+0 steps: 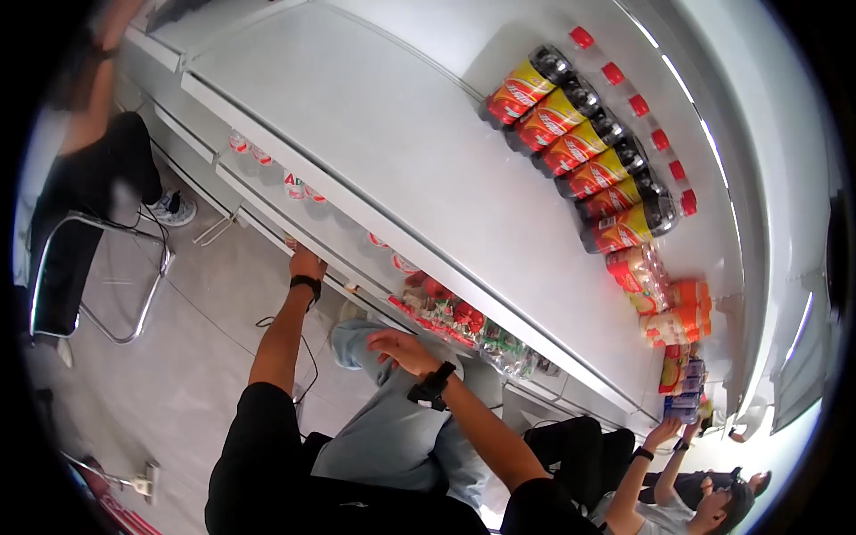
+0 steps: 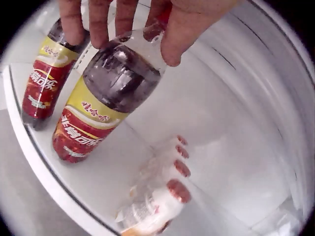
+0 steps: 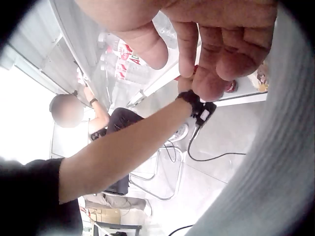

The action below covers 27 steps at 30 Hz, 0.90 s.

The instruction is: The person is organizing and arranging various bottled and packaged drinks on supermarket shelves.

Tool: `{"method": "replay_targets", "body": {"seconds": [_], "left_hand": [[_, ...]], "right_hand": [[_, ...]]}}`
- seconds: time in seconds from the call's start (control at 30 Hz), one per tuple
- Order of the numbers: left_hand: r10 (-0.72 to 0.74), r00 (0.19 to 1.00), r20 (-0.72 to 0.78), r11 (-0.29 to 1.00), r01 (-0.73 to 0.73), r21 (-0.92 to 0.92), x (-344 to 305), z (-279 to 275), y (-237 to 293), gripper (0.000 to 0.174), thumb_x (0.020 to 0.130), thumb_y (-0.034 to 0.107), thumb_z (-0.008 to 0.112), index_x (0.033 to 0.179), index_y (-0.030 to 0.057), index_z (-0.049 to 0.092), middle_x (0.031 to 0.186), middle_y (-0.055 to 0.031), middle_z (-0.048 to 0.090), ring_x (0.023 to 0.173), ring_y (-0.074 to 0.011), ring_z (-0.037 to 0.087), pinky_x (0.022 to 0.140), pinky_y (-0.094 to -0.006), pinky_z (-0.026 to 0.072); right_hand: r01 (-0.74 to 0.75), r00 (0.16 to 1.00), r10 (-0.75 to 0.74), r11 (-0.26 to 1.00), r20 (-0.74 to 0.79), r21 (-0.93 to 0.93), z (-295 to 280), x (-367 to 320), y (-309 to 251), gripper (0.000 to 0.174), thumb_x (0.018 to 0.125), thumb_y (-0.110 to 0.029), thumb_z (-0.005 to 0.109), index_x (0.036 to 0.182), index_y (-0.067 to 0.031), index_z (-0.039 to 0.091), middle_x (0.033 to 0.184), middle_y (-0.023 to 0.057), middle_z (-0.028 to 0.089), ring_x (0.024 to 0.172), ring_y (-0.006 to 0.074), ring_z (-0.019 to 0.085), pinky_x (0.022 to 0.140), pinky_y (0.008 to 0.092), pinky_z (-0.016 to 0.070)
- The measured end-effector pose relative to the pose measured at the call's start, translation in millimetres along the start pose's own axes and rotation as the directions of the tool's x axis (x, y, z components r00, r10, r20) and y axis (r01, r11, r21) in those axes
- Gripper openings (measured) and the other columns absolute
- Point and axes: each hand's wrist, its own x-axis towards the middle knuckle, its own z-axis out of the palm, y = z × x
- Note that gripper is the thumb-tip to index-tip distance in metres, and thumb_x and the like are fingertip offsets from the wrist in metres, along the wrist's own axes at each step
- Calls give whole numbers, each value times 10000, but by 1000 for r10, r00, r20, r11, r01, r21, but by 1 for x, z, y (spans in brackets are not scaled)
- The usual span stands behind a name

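Observation:
In the left wrist view my left hand grips a cola bottle near its red cap, thumb on one side and fingers on the other. The bottle has dark liquid and a red and yellow label. Beside it on the shelf stands a matching cola bottle. From the head, my left hand is at the edge of a lower shelf, and the held bottle is hidden. My right hand hangs over my knee with fingers loosely bent and nothing in it; the right wrist view shows this hand too.
Several cola bottles line the upper shelf. Below are clear bottles with red-and-white labels and a red-capped pack. Pale bottles with orange-red caps stand near the held bottle. A chair and other people are close by.

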Motion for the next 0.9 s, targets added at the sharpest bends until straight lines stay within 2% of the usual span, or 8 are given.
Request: {"method": "replay_targets", "body": {"seconds": [0.03,0.23,0.47,0.57,0.67,0.7,0.87,0.9], "left_hand": [[77,997,31,996,-79,52,-13,-13,0,351,794,227,628,1118,113,553,1046,-90,601,980,-303,570,801,-394,488],[342,936,-84,934,-348,-84,-79,-65,-8,308,748,190,677,1022,122,555,996,-69,592,917,-295,570,777,-401,470],[551,797,246,834,-539,-120,-160,-189,24,316,719,267,728,955,111,588,945,-58,616,868,-278,600,730,-365,487],[600,747,286,794,-601,-95,-196,-247,71,337,705,313,755,909,97,598,895,-65,623,839,-280,610,719,-350,490],[706,664,245,702,-703,-117,-233,-301,135,366,692,328,771,908,80,611,893,-81,629,825,-287,615,712,-354,493],[749,631,200,659,-740,-136,-243,-314,155,368,691,320,774,915,77,615,897,-87,630,825,-288,615,716,-351,493],[880,471,57,460,-818,-346,-271,-358,245,368,676,233,795,951,52,631,925,-98,628,835,-262,612,733,-330,486],[888,453,73,444,-809,-385,-275,-362,264,387,667,210,800,959,26,625,949,-104,629,876,-252,612,785,-331,472]], "right_hand": [[-2,1000,3,1000,-8,18,1,-1,1,304,930,-283,527,1189,-124,539,1060,-18,620,794,65,564,622,213,430],[55,997,-52,996,-48,70,0,-5,3,300,926,-297,533,1176,-131,547,1041,-17,627,799,67,571,627,216,439],[141,989,-139,990,-58,20,5,-44,-19,282,913,-264,563,1165,-140,557,1025,-24,630,798,64,584,618,205,430],[289,957,-289,957,-1,-2,2,-62,-18,347,885,-226,610,1206,-123,532,1066,-7,613,852,66,582,648,213,440],[676,737,-671,732,83,-88,10,-73,-20,442,834,-219,667,1227,-89,512,1130,21,569,975,119,546,748,261,455],[612,790,-602,783,118,-106,17,-105,-41,542,801,-235,705,1265,-72,480,1181,65,538,1051,142,503,811,261,438],[653,749,-654,702,106,-285,42,-194,-55,657,746,-291,755,1286,-67,455,1144,72,561,850,130,554,707,254,459],[665,735,-671,682,101,-305,43,-208,-52,676,736,-303,764,1286,-64,452,1123,68,573,799,126,561,678,254,463]]}}
